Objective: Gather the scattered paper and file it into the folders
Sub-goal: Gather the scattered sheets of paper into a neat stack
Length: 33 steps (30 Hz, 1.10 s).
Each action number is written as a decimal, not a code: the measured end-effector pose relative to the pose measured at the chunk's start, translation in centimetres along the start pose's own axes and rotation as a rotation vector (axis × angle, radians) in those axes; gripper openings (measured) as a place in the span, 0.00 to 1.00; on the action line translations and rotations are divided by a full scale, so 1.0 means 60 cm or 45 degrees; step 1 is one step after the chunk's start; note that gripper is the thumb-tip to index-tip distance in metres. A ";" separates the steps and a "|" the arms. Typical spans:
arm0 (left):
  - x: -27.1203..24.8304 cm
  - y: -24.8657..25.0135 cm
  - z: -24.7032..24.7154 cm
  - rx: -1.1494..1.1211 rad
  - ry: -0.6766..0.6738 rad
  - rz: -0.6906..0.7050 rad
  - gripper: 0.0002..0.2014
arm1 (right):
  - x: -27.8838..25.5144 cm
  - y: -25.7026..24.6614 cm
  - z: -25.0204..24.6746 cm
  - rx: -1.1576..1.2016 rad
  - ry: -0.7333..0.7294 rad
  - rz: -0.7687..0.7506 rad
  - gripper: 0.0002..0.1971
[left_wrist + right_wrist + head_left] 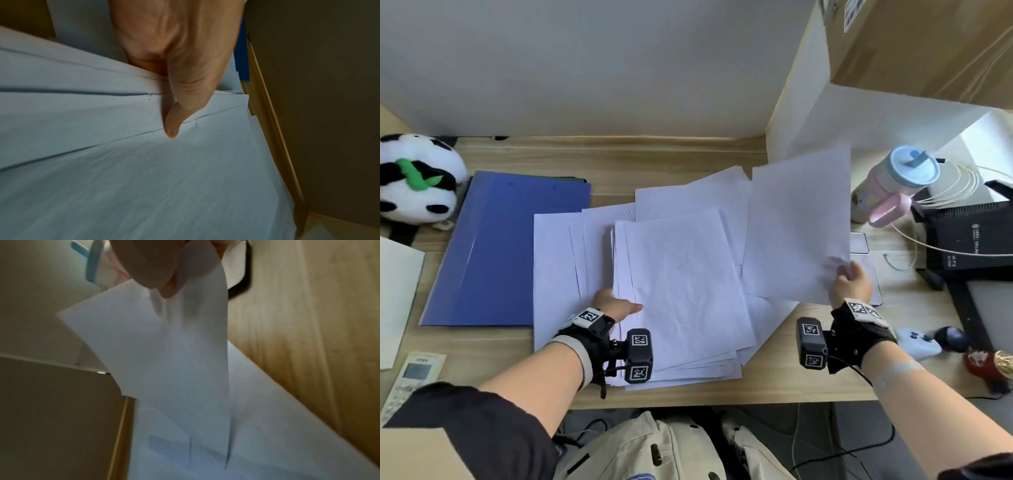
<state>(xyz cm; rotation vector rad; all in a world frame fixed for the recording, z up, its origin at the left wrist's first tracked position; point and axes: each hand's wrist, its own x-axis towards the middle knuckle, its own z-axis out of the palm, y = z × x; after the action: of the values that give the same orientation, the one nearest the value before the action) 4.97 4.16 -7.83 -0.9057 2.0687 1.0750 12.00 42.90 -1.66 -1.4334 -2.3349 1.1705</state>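
White sheets lie fanned in a loose pile (681,281) across the middle of the wooden desk (774,383). My left hand (616,305) holds the pile's left edge, thumb (172,126) on top and the fingers tucked under the upper sheets (123,178). My right hand (849,281) pinches the near right corner of one sheet (798,222) and holds it lifted and tilted over the pile's right side; the right wrist view shows that sheet (164,353) hanging from the fingertips (164,287). A closed blue folder (506,250) lies flat left of the pile, partly under it.
A panda plush (417,181) sits at the far left. A pink and blue bottle (893,185), a phone (859,243) and a black router (969,240) crowd the right side. A cardboard box (928,48) stands above them. A remote (410,380) lies near left.
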 end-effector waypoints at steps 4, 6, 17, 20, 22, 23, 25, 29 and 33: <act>0.013 -0.002 -0.020 0.045 -0.079 0.006 0.31 | 0.024 -0.012 -0.005 0.282 -0.020 -0.130 0.19; 0.002 0.003 -0.027 0.052 -0.120 0.005 0.25 | 0.023 -0.018 -0.003 0.438 -0.089 -0.088 0.15; -0.030 0.008 -0.041 -0.187 -0.284 -0.051 0.36 | -0.115 -0.016 0.116 0.087 -0.704 0.029 0.15; -0.032 0.007 -0.043 -0.319 -0.366 -0.048 0.41 | -0.159 -0.007 0.153 -0.091 -0.885 0.013 0.13; -0.024 0.001 -0.040 -0.307 -0.345 -0.043 0.45 | -0.178 -0.004 0.169 -0.141 -1.031 0.076 0.09; -0.022 -0.003 -0.040 -0.274 -0.323 -0.027 0.48 | -0.187 -0.008 0.171 -0.109 -1.090 0.136 0.06; -0.017 -0.012 -0.040 -0.203 -0.302 0.010 0.55 | -0.183 -0.013 0.173 -0.011 -1.046 0.226 0.08; -0.006 -0.023 -0.037 -0.106 -0.254 0.026 0.28 | -0.121 -0.020 0.158 0.190 -0.599 0.362 0.09; -0.010 -0.019 -0.040 -0.092 -0.250 0.039 0.20 | -0.044 -0.024 0.149 0.289 -0.514 0.522 0.15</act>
<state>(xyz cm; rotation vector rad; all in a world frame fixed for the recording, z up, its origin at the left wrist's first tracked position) 5.69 1.78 -6.67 -0.7722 1.8980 1.2111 7.91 35.62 -6.10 -1.7762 -2.0858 1.9254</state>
